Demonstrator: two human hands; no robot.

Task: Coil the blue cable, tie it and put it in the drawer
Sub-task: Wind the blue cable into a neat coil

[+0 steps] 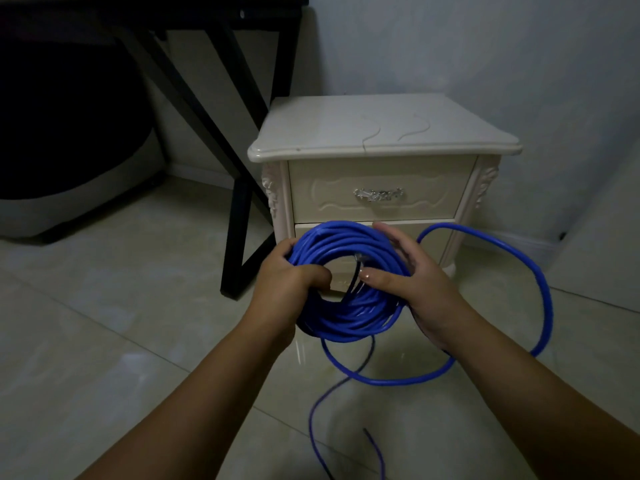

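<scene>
A thick coil of blue cable hangs in front of me, just before the cream nightstand. My left hand grips the coil's left side, fingers wrapped through its middle. My right hand clasps the coil's right side, thumb inside the ring near a clear plug end. One loose loop of the cable swings out to the right and back under the coil. A tail trails down onto the floor. The top drawer with a silver handle is closed; the lower drawer is mostly hidden behind the coil.
A black table frame stands left of the nightstand, with a dark and grey object under it. Pale glossy floor tiles spread around me. White walls close off the back and the right side.
</scene>
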